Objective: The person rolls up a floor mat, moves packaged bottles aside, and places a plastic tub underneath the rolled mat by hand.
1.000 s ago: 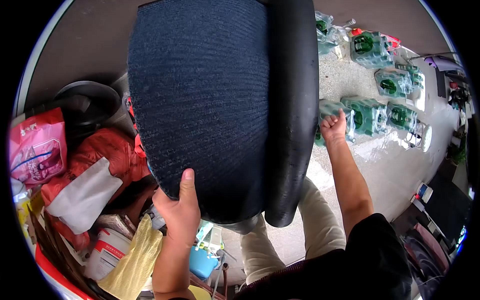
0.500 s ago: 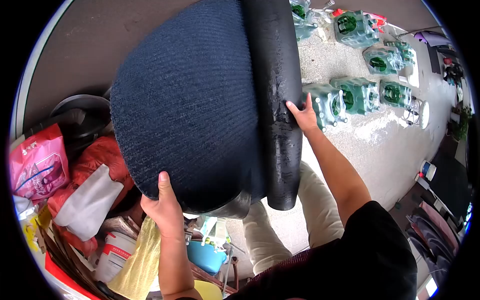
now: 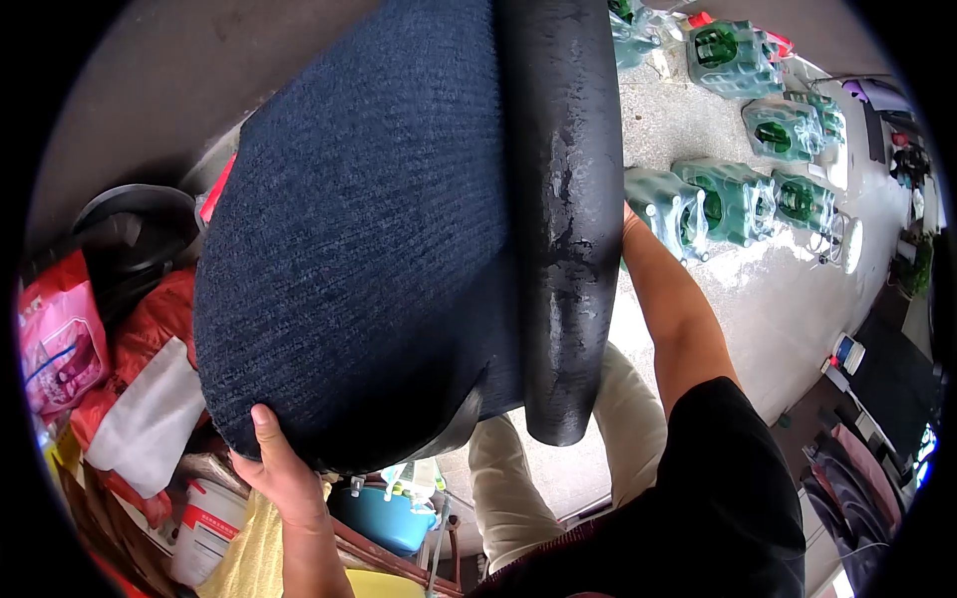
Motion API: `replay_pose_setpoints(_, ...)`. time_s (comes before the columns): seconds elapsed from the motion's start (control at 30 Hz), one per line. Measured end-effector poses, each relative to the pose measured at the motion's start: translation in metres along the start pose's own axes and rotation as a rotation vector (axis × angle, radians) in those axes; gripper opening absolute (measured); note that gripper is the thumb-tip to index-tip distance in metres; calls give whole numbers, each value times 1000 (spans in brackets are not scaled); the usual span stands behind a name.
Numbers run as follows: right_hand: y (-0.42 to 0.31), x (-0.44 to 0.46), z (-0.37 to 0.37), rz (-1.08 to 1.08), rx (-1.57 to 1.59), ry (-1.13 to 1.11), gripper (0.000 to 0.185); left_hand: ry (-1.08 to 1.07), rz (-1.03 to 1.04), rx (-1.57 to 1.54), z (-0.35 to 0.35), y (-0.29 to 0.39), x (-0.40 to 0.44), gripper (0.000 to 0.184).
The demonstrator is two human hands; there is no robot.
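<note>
A large dark navy ribbed floor mat (image 3: 359,219) fills the middle of the view, its right side wound into a thick roll with cracked black rubbery backing (image 3: 573,229) showing. My left hand (image 3: 284,473) grips the mat's lower-left edge, thumb on the ribbed face and fingers behind it. At the right side of the roll is my right hand (image 3: 629,221), almost wholly hidden behind it, so its fingers do not show. The mat's lower edge curls up near the roll, above my legs.
Plastic-wrapped packs of green bottles (image 3: 723,199) stand on the pale floor (image 3: 738,309) to the right. At the left lie a pink bag (image 3: 62,334), red plastic bags (image 3: 150,324) and a white bucket (image 3: 207,533). A blue basin (image 3: 384,518) sits below the mat.
The mat's free edge and my left hand have moved left and down, showing more of the ribbed face. My right hand has gone from the roll's front to behind it.
</note>
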State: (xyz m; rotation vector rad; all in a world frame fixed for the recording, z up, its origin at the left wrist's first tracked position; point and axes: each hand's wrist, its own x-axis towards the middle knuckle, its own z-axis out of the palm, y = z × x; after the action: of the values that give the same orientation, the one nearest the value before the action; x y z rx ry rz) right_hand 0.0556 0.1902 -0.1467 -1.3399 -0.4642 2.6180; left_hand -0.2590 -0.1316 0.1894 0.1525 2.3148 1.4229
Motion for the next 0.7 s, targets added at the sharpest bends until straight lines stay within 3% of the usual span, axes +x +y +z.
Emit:
replay_pose_setpoints(0.1,-6,-22,20,32,-11,-11,76,-75,57,-66,2,32,-21,41)
replay_pose_setpoints(0.27,0,-47,56,46,-21,-32,75,-116,133,115,-19,93,-46,48)
replay_pose_setpoints(0.33,8,-49,78,59,-16,-54,75,34,52,11,-34,115,-49,52)
replay_pose_setpoints(0.4,16,-43,104,76,-13,-90,74,242,69,201,-61,126,-40,51)
replay_pose_setpoints(0.47,25,-31,129,83,-8,-136,74,103,327,349,-71,129,-38,47)
replay_pose_setpoints(0.53,38,-13,149,71,2,-170,74,-51,460,342,-75,107,-36,41)
replay_pose_setpoints(0.67,66,30,165,43,22,-153,73,-188,269,477,-57,75,-27,30)
replay_pose_setpoints(0.7,73,34,167,47,22,-129,73,-89,218,413,-45,66,-29,32)
